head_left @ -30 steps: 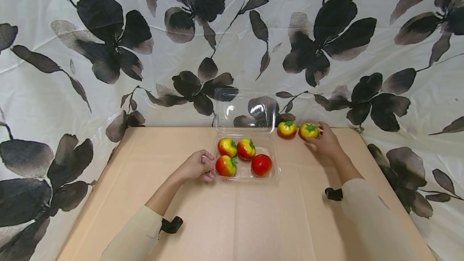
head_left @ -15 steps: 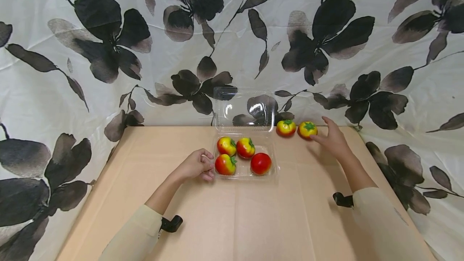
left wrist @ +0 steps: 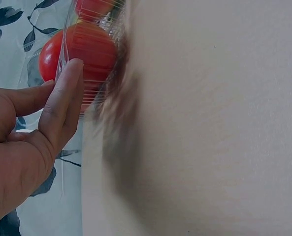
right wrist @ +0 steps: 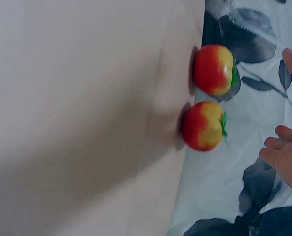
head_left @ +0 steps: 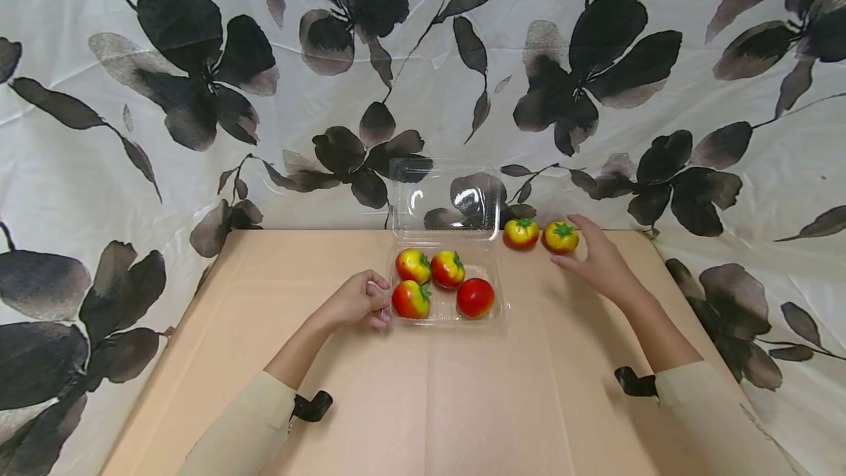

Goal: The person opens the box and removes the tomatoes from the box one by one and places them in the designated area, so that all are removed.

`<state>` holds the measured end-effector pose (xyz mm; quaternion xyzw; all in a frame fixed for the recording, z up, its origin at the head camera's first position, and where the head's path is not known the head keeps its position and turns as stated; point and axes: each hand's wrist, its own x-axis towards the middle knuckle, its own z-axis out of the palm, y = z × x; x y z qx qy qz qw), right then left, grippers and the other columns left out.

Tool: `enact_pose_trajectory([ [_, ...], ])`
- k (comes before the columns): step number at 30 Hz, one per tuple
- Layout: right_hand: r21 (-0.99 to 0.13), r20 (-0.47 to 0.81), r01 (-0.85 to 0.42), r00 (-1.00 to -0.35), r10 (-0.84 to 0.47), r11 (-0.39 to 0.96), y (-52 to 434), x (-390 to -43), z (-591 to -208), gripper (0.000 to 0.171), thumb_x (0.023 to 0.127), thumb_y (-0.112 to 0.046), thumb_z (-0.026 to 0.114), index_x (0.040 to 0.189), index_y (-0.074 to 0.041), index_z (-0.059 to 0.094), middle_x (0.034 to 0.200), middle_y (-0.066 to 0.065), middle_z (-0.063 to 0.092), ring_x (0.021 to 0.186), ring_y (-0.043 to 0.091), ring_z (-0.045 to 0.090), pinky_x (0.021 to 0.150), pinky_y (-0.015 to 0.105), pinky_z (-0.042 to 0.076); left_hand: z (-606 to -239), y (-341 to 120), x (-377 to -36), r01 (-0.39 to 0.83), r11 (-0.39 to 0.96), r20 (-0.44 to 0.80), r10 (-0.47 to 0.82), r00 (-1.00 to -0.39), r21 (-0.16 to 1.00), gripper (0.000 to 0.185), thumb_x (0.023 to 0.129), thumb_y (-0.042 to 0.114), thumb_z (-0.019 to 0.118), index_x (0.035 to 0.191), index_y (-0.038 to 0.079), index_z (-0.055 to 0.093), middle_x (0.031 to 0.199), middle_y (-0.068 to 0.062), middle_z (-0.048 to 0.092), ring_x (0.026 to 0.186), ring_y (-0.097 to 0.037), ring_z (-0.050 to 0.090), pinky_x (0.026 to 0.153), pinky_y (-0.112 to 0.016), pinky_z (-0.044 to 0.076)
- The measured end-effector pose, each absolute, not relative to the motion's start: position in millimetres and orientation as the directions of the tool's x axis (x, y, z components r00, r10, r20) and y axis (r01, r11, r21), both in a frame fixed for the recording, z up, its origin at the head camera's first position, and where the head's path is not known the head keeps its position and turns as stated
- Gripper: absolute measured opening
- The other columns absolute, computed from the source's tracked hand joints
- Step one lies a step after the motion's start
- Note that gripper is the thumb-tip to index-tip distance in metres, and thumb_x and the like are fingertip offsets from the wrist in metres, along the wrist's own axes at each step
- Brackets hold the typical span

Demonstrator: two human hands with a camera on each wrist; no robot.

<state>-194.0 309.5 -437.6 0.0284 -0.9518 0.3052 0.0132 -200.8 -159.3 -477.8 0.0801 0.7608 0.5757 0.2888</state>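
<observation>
At the left side of a clear plastic clamshell box (head_left: 485,318), my left hand (head_left: 357,303) pinches its rim between thumb and fingers. In the left wrist view a red fruit (left wrist: 94,54) shows through the box wall, just past the fingertips. Several red-and-yellow fruits with green leafy caps (head_left: 448,270) lie in the box, along with a plain red one (head_left: 475,298). My right hand (head_left: 601,263) hovers by the rightmost fruit (head_left: 560,238), thumb and fingers spread. In the right wrist view a gap separates the fingers from that fruit (right wrist: 203,127).
Another red-and-yellow fruit (head_left: 521,233) stands beside it at the table's back edge. The box's lid (head_left: 446,200) stands raised against the floral cloth (head_left: 463,57) behind the tan table (head_left: 489,402).
My right hand's fingers came off the rightmost fruit, drew back to the right, then moved slightly closer again. The left hand stays at the box.
</observation>
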Motion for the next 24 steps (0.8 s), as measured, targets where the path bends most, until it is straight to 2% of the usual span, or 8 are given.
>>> enact_pose_trajectory([
  [12, -0.546, 0.116, -0.254, -0.967, -0.228, 0.799, 269, -181, -438, 0.088, 0.087, -0.027, 0.084, 0.157, -0.004, 0.037, 0.161, 0.024, 0.039, 0.145, 0.049, 0.04, 0.119, 0.067, 0.034, -480, -159, -202, -0.204, 0.328, -0.344, 0.46, -0.819, 0.923, 0.027, 0.1, -0.006, 0.056, 0.124, -0.009, 0.043, 0.084, -0.019, 0.07, 0.067, -0.024, 0.074, 0.064, -0.036, 0.066],
  [24, -0.545, 0.059, -0.36, -0.917, -0.394, 0.757, 231, -183, -445, 0.086, 0.083, -0.027, 0.088, 0.155, -0.009, 0.044, 0.159, 0.016, 0.046, 0.148, 0.041, 0.039, 0.121, 0.063, 0.035, -480, -158, -202, -0.2, 0.327, -0.341, 0.46, -0.82, 0.924, 0.027, 0.101, -0.006, 0.056, 0.124, -0.009, 0.043, 0.085, -0.02, 0.07, 0.067, -0.023, 0.074, 0.064, -0.037, 0.066],
])
